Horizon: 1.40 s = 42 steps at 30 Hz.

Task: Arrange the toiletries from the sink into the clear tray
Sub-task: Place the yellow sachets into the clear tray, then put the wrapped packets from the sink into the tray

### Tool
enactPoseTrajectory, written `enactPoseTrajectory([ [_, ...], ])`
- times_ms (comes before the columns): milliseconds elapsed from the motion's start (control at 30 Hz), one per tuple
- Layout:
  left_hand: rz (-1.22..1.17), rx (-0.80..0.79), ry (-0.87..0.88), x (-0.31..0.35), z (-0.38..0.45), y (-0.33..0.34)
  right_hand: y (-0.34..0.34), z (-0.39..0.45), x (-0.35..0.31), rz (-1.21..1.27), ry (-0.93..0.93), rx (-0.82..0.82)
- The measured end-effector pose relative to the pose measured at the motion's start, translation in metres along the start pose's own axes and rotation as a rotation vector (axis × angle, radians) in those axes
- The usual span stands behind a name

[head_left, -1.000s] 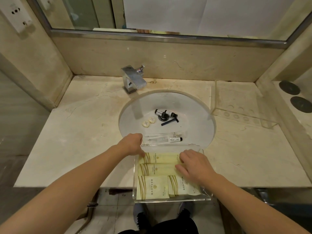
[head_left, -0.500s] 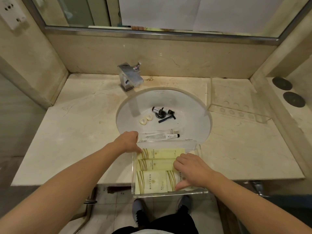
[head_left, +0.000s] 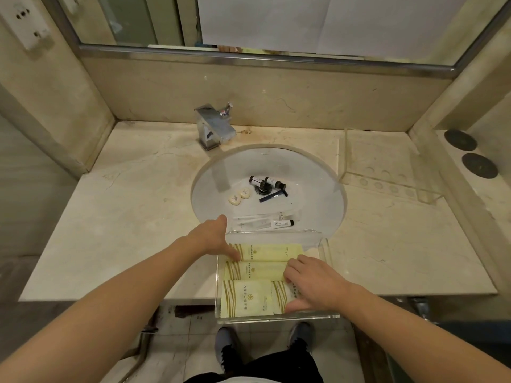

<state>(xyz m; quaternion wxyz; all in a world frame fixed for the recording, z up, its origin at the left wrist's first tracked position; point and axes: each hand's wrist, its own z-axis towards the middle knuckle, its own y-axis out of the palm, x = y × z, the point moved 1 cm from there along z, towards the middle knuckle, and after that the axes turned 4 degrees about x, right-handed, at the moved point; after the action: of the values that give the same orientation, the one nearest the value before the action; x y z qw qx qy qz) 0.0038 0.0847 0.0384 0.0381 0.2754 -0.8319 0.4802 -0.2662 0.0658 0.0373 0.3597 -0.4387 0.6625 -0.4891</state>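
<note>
Since a second ago the right hand point(head_left: 315, 286) has slid toward the near right corner of the clear acrylic tray point(head_left: 279, 318), and the left hand point(head_left: 214, 237) has reached further over the tray's far left corner. Both hands lie spread and flat, gripping nothing. The right hand's fingers point(head_left: 294, 268) press on the pale yellow sachets with green stripes point(head_left: 249, 298) that fill the tray in rows, its thumb pointing along the near edge. The left hand's thumb touches the far left sachet, and its fingers reach over the sink's rim.

That tray sits on the front edge of the beige marble desk point(head_left: 124, 217), overhanging it, with its far side at the near rim of the round white sink point(head_left: 312, 189). Inside the sink, near the tray, lie clear-wrapped toothbrushes with a small white tube point(head_left: 265, 221). Further in, by the drain, lie two small dark bottles point(head_left: 266, 181), a black razor point(head_left: 273, 196) and two cream-coloured soaps point(head_left: 240, 196) side by side. A chrome faucet point(head_left: 214, 128) stands at the sink's far edge. A second clear acrylic tray point(head_left: 387, 183) rests on the desk's far right part.
</note>
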Motion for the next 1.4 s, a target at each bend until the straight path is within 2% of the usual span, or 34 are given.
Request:
enactPoseTrajectory([
  [167, 0.063, 0.017, -0.001, 0.003, -0.002, 0.002, -0.002, -0.003, -0.005, 0.146, 0.133, -0.066],
  [300, 0.078, 0.007, -0.017, 0.002, 0.000, 0.002, -0.002, -0.002, -0.004, 0.212, 0.101, -0.043],
  [467, 0.067, -0.004, -0.028, -0.001, 0.000, 0.004, 0.007, -0.007, -0.003, 0.083, -0.097, 0.177],
  [600, 0.066, -0.017, -0.049, -0.003, -0.001, 0.005, 0.014, -0.008, -0.002, 0.050, -0.131, 0.284],
  [833, 0.070, -0.021, -0.053, -0.001, 0.001, 0.003, 0.024, -0.002, 0.002, -0.082, -0.118, 0.289],
  [967, 0.062, -0.029, -0.056, 0.001, 0.001, 0.003, 0.023, 0.000, 0.004, -0.065, -0.120, 0.316],
  [1133, -0.039, 0.002, -0.051, 0.005, 0.001, -0.006, 0.016, 0.009, 0.015, -0.003, 0.073, 0.452],
  [1267, -0.131, 0.134, -0.062, 0.007, 0.007, -0.010, -0.003, 0.025, 0.033, 0.175, 0.321, 0.544],
  [1400, -0.184, 0.181, -0.084, 0.009, 0.018, -0.010, -0.010, 0.046, 0.060, 0.348, 0.512, 0.539],
])
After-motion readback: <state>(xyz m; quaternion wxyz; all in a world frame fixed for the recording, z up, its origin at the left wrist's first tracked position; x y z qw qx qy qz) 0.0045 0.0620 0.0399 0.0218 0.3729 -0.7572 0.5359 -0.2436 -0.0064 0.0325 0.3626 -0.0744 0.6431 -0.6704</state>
